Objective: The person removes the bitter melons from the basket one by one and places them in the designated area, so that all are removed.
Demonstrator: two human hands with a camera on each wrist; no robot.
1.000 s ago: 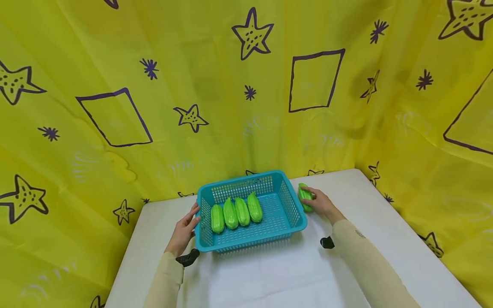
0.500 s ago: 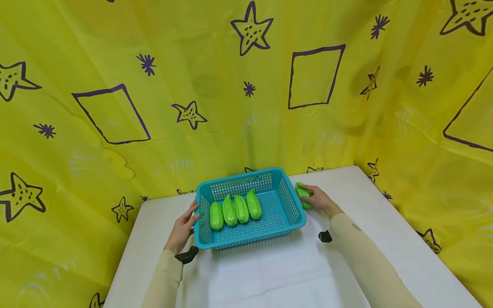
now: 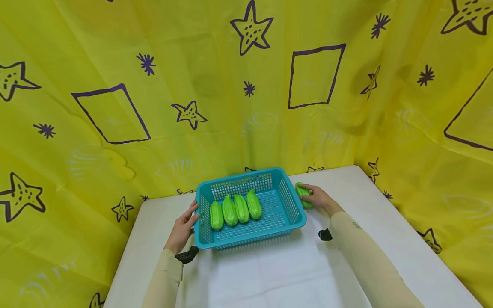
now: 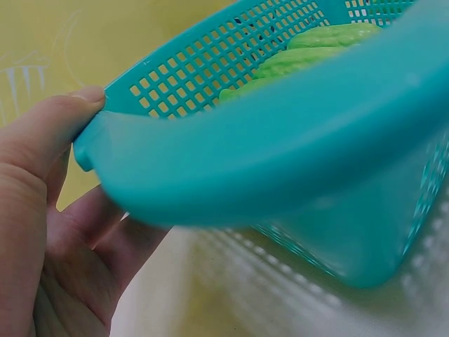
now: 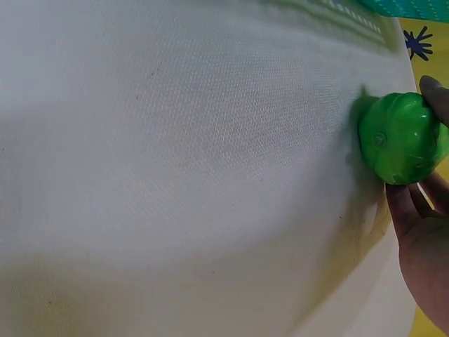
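A turquoise plastic basket point(image 3: 283, 233) with perforated walls sits towards the back of the table. Inside it, several bright green, ribbed bitter melons point(image 3: 241, 209) lie side by side in the left and middle part. My left hand point(image 3: 180, 229) holds the basket's left end; in the left wrist view the thumb is on the rim and the fingers are below it. Just outside the right end, my right hand point(image 3: 320, 200) grips another bitter melon point(image 5: 398, 138) between thumb and fingers. It appears to be at the table surface, and its far side is hidden by the hand.
A white table point(image 3: 269, 278) carries the basket. Behind and at both sides hangs a yellow curtain point(image 3: 223, 145) with dark stars and squares, close to the basket's back edge. Black wrist mounts point(image 3: 187, 255) stick out near the sleeves.
The whole scene has shifted slightly up in the head view since a second ago. Both hands keep their holds, with the basket and the melons in the same places.
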